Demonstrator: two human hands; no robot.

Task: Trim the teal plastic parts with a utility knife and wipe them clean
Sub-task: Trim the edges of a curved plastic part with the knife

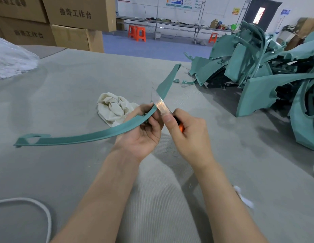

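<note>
So the long curved teal strip [93, 136] is held up a bit over the middle of the grey padded surface [74, 81], not lying flat on it. One end, the one with a little loop cutout, reaches toward the left edge. The other end sweeps up and away toward the far right, where the big pile of teal parts [258, 67] is.

The left hand [145, 132] is palm-up with the fingers curled around the strip about where the bend is, so that's a proper grip. The right hand [189, 135] is wrapped around the orange handle of the utility knife [163, 107]. Its thumb is pushed up near the base of the blade. The blade is extended pretty far and lies right against the strip's edge just past the left fingers, tip pointing away from the person.

A crumpled off-white rag [112, 107] sits on the surface just behind the left hand, touching nothing as far as I can tell. A couple of small teal scraps [176, 80] lie near the foot of the pile.

Other stuff: a white plastic bag [10, 58] at the far left edge, and a white cord [38, 206] looping in at the near left corner. Past the far left corner are stacked cardboard boxes [74, 16], and orange stools [137, 33] stand on the floor beyond the far edge.
</note>
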